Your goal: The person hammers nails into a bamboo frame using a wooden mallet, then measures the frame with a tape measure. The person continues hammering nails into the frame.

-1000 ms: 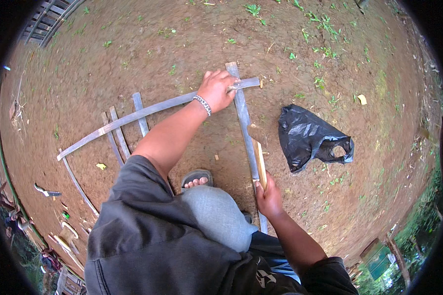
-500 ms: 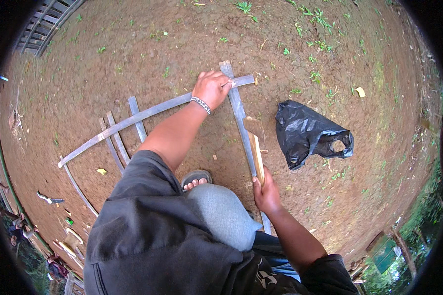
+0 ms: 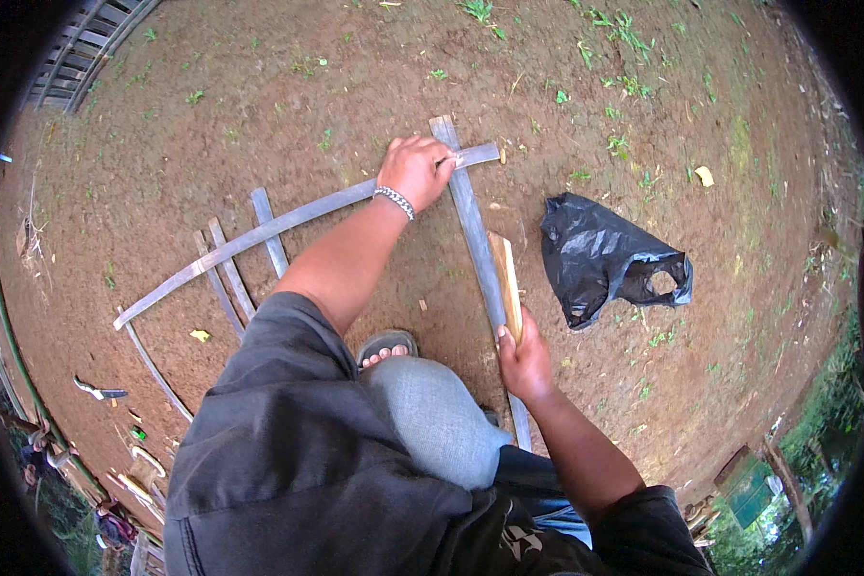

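Observation:
Two grey wooden slats cross on the ground in front of me: a long crosswise slat [image 3: 302, 213] and a lengthwise slat [image 3: 473, 226]. At their crossing, my left hand [image 3: 416, 173] is closed, thumb and fingers pinched together; what sits between them is too small to make out. A silver chain bracelet [image 3: 395, 200] circles that wrist. My right hand [image 3: 525, 360] wraps round the lower end of a pale-edged piece of wood [image 3: 506, 278], held upward beside the lengthwise slat. Several thinner slats [image 3: 269, 233] meet the crosswise slat farther left.
A black plastic bag [image 3: 605, 264] lies on the soil at the right. A knife-like tool [image 3: 99, 389] rests at the far left, near scraps of wood [image 3: 139, 490]. My sandalled foot [image 3: 388, 348] is between the slats. A slatted wooden structure [image 3: 82, 53] stands at the far left.
My right hand has shifted slightly upward with the piece of wood, whose blurred upper end is now sharp. My left hand stays at the crossing of the slats.

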Motion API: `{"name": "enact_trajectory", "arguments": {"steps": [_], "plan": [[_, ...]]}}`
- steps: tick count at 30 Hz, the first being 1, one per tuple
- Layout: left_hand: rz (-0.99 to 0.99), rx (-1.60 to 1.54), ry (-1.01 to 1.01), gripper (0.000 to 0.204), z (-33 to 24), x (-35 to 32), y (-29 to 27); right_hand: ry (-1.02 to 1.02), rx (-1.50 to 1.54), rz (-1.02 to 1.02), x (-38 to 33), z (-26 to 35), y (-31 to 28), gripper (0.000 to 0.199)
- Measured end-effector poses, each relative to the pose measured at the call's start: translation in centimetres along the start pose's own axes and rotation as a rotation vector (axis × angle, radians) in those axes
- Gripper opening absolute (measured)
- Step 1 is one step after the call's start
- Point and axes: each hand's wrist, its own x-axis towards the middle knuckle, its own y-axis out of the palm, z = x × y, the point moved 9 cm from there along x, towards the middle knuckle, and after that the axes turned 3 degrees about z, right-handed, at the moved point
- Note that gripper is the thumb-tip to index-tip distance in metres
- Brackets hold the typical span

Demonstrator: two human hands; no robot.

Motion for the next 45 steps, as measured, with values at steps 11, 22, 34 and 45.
{"name": "enact_trajectory", "arguments": {"steps": [11,22,34,45], "plan": [[0.056,-0.108,0.125,0.032,0.2,-0.2,-0.5,0.005,0.049,-0.095,-1.0,-2.5,-1.6,0.042],[0.090,0.181,0.062,0.022,0.5,-1.7,-1.7,-0.009,-0.030,-0.023,-0.3,-0.9,0.0,0.047],[-0.004,0.160,0.167,0.013,0.6,-1.9,-1.4,-0.086,-0.124,-0.058,9.1,1.0,1.4,0.049],[-0.013,0.168,0.173,0.012,0.7,-2.2,-1.4,0.011,-0.171,0.036,10.2,0.5,2.1,0.050]]}}
